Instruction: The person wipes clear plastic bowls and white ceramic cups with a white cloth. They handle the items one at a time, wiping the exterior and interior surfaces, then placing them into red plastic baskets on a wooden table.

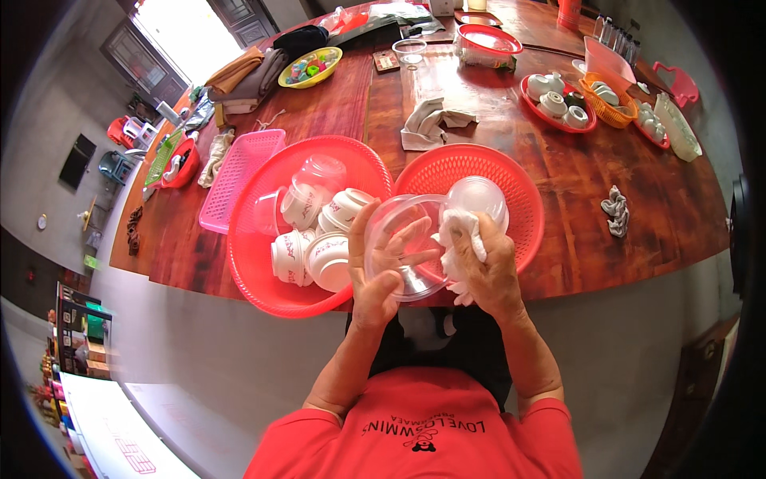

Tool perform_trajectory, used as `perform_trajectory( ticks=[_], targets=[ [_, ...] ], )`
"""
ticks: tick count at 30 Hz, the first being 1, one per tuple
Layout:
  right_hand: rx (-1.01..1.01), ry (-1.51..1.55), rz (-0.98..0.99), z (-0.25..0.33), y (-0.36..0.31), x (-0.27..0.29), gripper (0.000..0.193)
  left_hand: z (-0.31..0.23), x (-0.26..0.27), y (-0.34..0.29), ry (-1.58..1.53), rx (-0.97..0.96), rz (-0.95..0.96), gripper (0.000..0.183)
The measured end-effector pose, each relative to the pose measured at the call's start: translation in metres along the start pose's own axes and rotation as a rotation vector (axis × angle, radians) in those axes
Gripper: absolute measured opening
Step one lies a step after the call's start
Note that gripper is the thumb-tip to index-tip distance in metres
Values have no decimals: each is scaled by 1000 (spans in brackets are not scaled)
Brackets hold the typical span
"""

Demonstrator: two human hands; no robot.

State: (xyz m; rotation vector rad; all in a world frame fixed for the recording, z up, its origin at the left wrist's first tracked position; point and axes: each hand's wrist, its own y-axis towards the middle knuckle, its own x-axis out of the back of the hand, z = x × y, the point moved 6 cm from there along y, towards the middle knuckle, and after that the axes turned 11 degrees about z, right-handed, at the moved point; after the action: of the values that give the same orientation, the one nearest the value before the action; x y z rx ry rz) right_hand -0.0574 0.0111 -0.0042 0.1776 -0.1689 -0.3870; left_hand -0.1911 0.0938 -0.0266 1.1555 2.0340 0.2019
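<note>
My left hand (pixel 375 297) grips a clear round plastic bowl (pixel 416 281) by its side, the fingers showing through it. In my right hand (pixel 495 275) is a bunched white cloth (pixel 459 239), pressed to the bowl's right edge. Both hands are above the table's near edge. To the left, a large red plastic basket (pixel 249 283) holds several white patterned bowls (pixel 329 262) and some clear plastic bowls (pixel 322 171). Partly behind my hands, a second red basket (pixel 431 166) contains clear plastic bowls (pixel 479 194).
A pink tray (pixel 226 194) lies left of the baskets. Beyond them is a crumpled pale cloth (pixel 435 125). A red tray of teacups (pixel 586 125) and an orange basket (pixel 616 118) stand far right. A twisted rag (pixel 615 212) rests at right; a yellow basin (pixel 331 70) is far left.
</note>
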Motion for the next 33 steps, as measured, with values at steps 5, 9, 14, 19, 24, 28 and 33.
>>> perform_trajectory(
  ticks=[5,9,14,19,24,28,33],
  targets=[
    [512,-477,-336,25,-14,6,28,-4,4,-6,-43,11,-152,64],
    [876,-649,-386,54,-32,-11,46,-14,5,-13,358,60,-384,58],
    [782,-647,-390,52,-23,-4,43,-24,-3,-9,431,-58,-421,53],
    [779,-698,-291,46,-13,-25,40,-7,9,-13,398,41,-431,60],
    [557,-937,-30,16,0,-55,41,-7,0,-11,386,19,-401,60],
    [503,-798,288,20,-11,-59,47,-12,0,-11,388,40,-363,64],
    [663,-796,256,26,-30,-73,39,-22,-4,-4,411,108,-317,60]
  ],
)
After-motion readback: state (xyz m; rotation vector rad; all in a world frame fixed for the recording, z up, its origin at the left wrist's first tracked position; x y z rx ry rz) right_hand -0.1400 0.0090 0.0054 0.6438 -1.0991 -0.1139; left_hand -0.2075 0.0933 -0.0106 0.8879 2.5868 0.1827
